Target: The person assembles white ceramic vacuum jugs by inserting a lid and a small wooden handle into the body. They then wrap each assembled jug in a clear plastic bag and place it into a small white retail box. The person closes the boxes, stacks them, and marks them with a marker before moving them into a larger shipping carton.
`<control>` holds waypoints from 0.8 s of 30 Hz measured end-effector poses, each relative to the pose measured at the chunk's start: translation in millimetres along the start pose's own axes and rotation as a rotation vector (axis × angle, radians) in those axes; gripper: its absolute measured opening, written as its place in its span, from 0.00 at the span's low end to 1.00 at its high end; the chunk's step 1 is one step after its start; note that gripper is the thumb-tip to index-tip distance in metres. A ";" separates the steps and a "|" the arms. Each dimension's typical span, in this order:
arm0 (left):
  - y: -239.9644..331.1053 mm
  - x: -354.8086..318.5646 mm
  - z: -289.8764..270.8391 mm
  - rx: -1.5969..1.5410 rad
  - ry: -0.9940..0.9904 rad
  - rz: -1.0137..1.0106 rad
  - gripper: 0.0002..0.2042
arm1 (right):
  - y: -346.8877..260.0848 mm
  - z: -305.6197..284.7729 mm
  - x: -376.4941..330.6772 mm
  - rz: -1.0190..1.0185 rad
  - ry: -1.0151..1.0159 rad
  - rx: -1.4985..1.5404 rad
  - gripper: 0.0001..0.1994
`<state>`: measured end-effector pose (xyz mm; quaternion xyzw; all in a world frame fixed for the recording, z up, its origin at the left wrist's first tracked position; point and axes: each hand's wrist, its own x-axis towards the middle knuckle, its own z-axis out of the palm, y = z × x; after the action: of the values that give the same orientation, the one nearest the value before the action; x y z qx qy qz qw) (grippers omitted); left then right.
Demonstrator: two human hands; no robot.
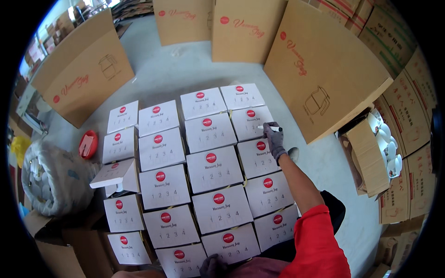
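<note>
My right hand (275,139), in a grey glove, is closed on a marker pen (276,129) with a white barrel and a black end. It reaches over the right column of white cartons, with the pen's white end above the printed face of a white carton (241,127). At the lower edge my left hand (213,266), also gloved, rests with its fingers partly visible on the near edge of another white carton (237,243). It holds nothing that I can see. Each carton top bears a red round mark and a row of printed figures.
One carton at left has its flap raised (113,173). Beside it stand a plastic bag of white parts (55,178) and a red bowl (88,144). Large brown cartons (320,69) stand around the far side. An open brown box (368,155) holds white round items at right.
</note>
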<state>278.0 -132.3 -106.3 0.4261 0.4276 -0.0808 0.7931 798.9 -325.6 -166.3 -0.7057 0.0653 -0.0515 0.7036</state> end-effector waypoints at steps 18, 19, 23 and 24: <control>0.5 24.6 -4.1 -0.036 -0.025 -0.122 0.16 | 20.8 71.4 118.6 -0.001 0.094 -0.064 0.08; 0.6 24.9 -4.0 -0.048 -0.025 -0.130 0.16 | 18.7 76.3 118.5 0.009 0.106 -0.071 0.07; -5.8 27.2 -7.8 -0.099 -0.038 -0.129 0.15 | -1.9 122.8 97.4 -0.163 -0.069 0.137 0.05; -8.3 28.4 -9.4 -0.109 -0.045 -0.120 0.15 | -4.3 143.4 89.1 -0.123 -0.198 0.183 0.05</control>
<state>285.8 -123.7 -135.1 0.3538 0.4384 -0.1144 0.8182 910.5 -198.9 -164.4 -0.6429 -0.0526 -0.0303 0.7636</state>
